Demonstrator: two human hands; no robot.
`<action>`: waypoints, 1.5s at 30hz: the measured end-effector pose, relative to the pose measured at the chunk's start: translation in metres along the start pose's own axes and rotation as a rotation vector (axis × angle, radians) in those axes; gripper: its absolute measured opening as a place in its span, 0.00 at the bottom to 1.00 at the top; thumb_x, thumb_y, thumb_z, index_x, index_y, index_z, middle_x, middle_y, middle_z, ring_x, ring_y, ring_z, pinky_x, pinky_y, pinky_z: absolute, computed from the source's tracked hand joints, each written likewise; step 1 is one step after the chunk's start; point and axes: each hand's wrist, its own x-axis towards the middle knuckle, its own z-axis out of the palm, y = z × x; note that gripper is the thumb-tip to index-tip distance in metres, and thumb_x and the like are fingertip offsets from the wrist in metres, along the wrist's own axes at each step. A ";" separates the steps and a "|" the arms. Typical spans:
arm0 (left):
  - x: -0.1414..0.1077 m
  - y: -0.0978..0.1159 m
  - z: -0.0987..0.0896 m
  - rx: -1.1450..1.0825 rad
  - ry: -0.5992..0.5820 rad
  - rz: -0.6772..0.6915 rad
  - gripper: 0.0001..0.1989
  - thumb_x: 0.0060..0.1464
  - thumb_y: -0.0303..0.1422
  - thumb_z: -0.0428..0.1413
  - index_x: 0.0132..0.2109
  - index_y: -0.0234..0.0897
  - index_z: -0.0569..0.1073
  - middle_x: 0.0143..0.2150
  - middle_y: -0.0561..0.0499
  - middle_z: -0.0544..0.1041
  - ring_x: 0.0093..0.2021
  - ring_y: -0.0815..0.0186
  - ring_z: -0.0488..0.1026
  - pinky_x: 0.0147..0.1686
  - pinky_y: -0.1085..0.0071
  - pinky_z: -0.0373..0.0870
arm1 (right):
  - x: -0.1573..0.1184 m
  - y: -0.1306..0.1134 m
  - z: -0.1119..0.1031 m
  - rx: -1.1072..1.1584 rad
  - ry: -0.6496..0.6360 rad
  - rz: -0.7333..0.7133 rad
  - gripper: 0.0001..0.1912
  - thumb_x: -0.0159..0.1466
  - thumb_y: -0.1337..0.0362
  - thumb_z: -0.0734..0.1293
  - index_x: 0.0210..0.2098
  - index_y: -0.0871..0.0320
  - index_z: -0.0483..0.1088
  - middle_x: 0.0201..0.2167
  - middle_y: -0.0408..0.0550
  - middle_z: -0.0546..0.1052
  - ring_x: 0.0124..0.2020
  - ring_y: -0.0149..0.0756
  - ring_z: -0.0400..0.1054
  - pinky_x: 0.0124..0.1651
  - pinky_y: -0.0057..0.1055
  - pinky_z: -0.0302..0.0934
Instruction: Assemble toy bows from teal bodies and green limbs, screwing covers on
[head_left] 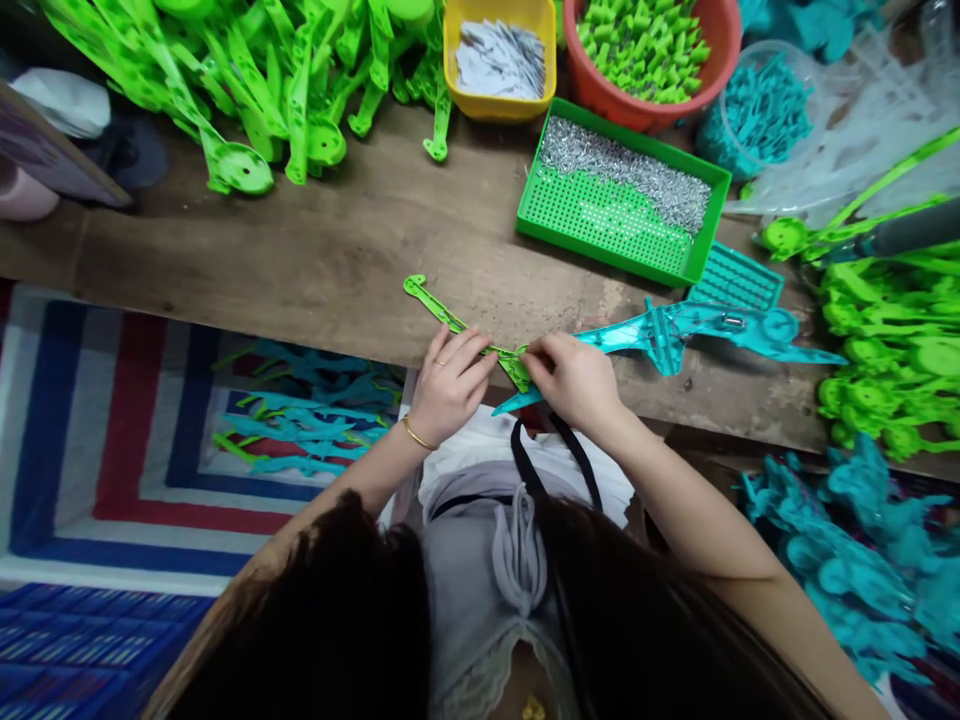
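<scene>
A slim bright-green plastic part [429,300] with a hooked end lies slantwise at the table's front edge. My left hand [454,380] is closed over its middle, fingertips pressing along it. My right hand [576,380] is pinched at the part's wider near end; what the fingertips hold there is hidden. Beneath the hands runs a long teal plastic toy-like piece [664,335], with a cross-shaped section and a small metal spring on its right half. Its pointed left tip shows below the green part.
A green perforated tray [622,272] of small metal pieces stands beyond my hands. Behind it are a yellow bin [499,108], a red bowl [581,75] and a clear tub of teal bits [769,110]. Green parts [300,90] are heaped far left; a striped sack [131,420] hangs open below left.
</scene>
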 end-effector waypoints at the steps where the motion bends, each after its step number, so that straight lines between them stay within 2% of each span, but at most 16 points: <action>1: 0.000 -0.001 0.000 0.006 -0.005 0.005 0.13 0.60 0.27 0.52 0.48 0.41 0.77 0.56 0.46 0.77 0.62 0.56 0.68 0.66 0.45 0.56 | 0.001 0.002 -0.001 0.020 0.008 0.035 0.12 0.67 0.59 0.61 0.39 0.56 0.75 0.38 0.48 0.80 0.39 0.37 0.73 0.37 0.30 0.55; 7: 0.000 -0.001 -0.002 0.045 0.037 0.048 0.12 0.60 0.27 0.52 0.48 0.40 0.76 0.55 0.45 0.77 0.61 0.57 0.69 0.66 0.46 0.57 | 0.004 0.004 -0.009 0.003 -0.020 0.087 0.13 0.67 0.58 0.61 0.37 0.55 0.75 0.37 0.48 0.81 0.36 0.38 0.72 0.34 0.31 0.50; 13: 0.002 -0.001 -0.001 0.023 0.029 0.047 0.13 0.60 0.26 0.52 0.48 0.39 0.77 0.54 0.45 0.77 0.61 0.57 0.69 0.65 0.47 0.60 | 0.007 0.003 -0.009 -0.194 0.009 -0.061 0.14 0.68 0.63 0.58 0.35 0.60 0.75 0.35 0.53 0.81 0.37 0.40 0.72 0.44 0.36 0.48; 16: 0.004 -0.001 -0.002 0.018 0.036 0.051 0.12 0.59 0.26 0.52 0.47 0.38 0.77 0.53 0.44 0.77 0.60 0.57 0.70 0.64 0.49 0.62 | 0.006 0.006 -0.007 -0.228 0.025 -0.080 0.15 0.68 0.64 0.57 0.36 0.60 0.74 0.36 0.54 0.81 0.38 0.41 0.72 0.45 0.37 0.47; 21: 0.008 0.002 -0.003 -0.053 0.002 -0.012 0.14 0.59 0.26 0.51 0.47 0.40 0.77 0.52 0.45 0.77 0.59 0.57 0.69 0.65 0.46 0.61 | -0.001 0.019 -0.014 -0.123 -0.012 -0.009 0.11 0.67 0.62 0.61 0.35 0.57 0.73 0.35 0.49 0.81 0.36 0.38 0.71 0.40 0.33 0.48; 25: 0.009 0.003 -0.002 -0.059 0.034 -0.010 0.13 0.58 0.26 0.51 0.46 0.40 0.77 0.51 0.45 0.77 0.58 0.57 0.70 0.64 0.47 0.62 | -0.004 0.029 -0.020 -0.111 -0.023 0.065 0.11 0.67 0.60 0.62 0.36 0.56 0.74 0.34 0.48 0.80 0.33 0.37 0.70 0.34 0.31 0.47; 30: 0.011 0.003 -0.005 -0.044 0.036 -0.004 0.11 0.59 0.25 0.51 0.44 0.39 0.76 0.50 0.46 0.77 0.58 0.58 0.70 0.64 0.48 0.62 | -0.005 0.032 -0.015 -0.225 0.023 -0.019 0.13 0.68 0.61 0.60 0.36 0.57 0.76 0.39 0.53 0.77 0.42 0.42 0.66 0.37 0.34 0.49; 35: 0.028 0.026 -0.012 -0.054 0.019 -0.108 0.08 0.59 0.30 0.51 0.41 0.38 0.75 0.46 0.44 0.76 0.54 0.56 0.70 0.63 0.46 0.60 | -0.006 0.031 -0.009 -0.302 0.072 -0.096 0.15 0.69 0.62 0.58 0.36 0.57 0.76 0.41 0.55 0.75 0.45 0.46 0.61 0.41 0.38 0.47; 37: 0.037 0.041 -0.009 -0.043 -0.014 -0.066 0.10 0.59 0.35 0.54 0.43 0.35 0.75 0.48 0.41 0.74 0.55 0.53 0.69 0.63 0.47 0.60 | -0.006 0.032 -0.007 -0.297 0.067 -0.103 0.15 0.69 0.61 0.58 0.37 0.57 0.76 0.41 0.55 0.75 0.45 0.45 0.61 0.41 0.38 0.47; 40: 0.047 0.057 0.002 -0.020 -0.134 0.032 0.17 0.58 0.40 0.56 0.48 0.31 0.74 0.50 0.38 0.73 0.54 0.51 0.68 0.61 0.52 0.63 | -0.006 0.036 -0.008 -0.278 0.044 -0.106 0.15 0.69 0.61 0.58 0.39 0.57 0.75 0.42 0.54 0.74 0.45 0.44 0.62 0.43 0.38 0.47; 45: 0.051 0.058 0.012 0.041 -0.211 0.053 0.19 0.58 0.41 0.56 0.51 0.34 0.75 0.51 0.38 0.73 0.51 0.49 0.68 0.53 0.54 0.67 | -0.006 0.044 -0.015 -0.237 -0.038 -0.136 0.13 0.69 0.64 0.58 0.42 0.59 0.74 0.45 0.53 0.74 0.47 0.44 0.66 0.46 0.37 0.47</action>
